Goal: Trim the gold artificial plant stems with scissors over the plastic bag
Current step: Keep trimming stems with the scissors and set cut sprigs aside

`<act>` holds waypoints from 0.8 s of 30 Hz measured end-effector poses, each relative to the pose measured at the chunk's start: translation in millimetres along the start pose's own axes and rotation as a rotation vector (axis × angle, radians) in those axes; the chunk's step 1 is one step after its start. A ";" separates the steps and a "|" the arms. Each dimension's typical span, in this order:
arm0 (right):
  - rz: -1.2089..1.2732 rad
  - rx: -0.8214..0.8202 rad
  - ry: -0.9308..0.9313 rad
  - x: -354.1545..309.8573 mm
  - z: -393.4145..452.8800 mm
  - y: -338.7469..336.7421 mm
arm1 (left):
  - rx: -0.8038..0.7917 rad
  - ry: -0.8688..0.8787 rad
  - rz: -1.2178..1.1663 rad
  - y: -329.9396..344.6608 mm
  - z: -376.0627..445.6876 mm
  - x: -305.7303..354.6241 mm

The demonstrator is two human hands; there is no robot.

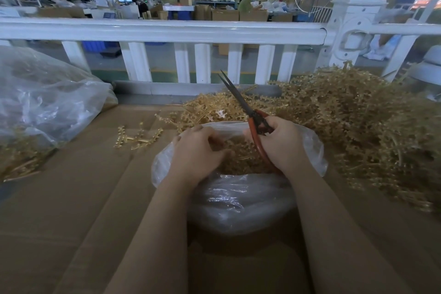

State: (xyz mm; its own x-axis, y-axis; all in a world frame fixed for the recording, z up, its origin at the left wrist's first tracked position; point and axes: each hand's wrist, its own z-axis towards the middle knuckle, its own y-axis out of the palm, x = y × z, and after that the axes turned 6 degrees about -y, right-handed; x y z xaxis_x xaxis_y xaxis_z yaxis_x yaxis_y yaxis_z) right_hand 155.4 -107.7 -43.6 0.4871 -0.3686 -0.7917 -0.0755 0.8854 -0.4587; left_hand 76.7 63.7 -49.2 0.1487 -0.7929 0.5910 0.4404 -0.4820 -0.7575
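A heap of gold stems sprawls over the cardboard-covered table on the right, just behind the open plastic bag. Over the bag's mouth, the left hand curls into the gold pieces inside, though what it grips is hidden. The right hand is closed around the red-handled scissors, blades together and pointing away.

Landmark: plastic bag, mouth open, centre. Left of it: bare cardboard top, clear lane, only a few loose gold sprigs toward the far side. Far left: bulky clear sack blocks. Right and behind: gold stem heap crowds the rim. Beyond that, white railing closes off the far edge.
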 end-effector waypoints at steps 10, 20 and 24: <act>0.310 0.063 0.045 -6.8 -2.0 -7.3 | -0.099 -0.095 -1.156 -13.3 -4.6 17.4; 0.638 -0.045 0.075 -13.0 -3.6 -15.4 | -0.107 -0.143 -1.296 -8.7 -4.6 21.4; 0.735 0.003 0.099 -12.3 -2.0 -14.7 | -0.230 -0.167 -1.182 -11.0 -6.9 24.4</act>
State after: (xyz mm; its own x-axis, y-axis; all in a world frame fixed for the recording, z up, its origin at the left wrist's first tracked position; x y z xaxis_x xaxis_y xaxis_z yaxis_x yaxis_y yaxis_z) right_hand 148.8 -116.7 -27.9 0.2308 0.2958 -0.9269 -0.3498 0.9142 0.2047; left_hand 69.3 47.0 -28.3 -0.1184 0.2300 0.9660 0.2168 -0.9433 0.2512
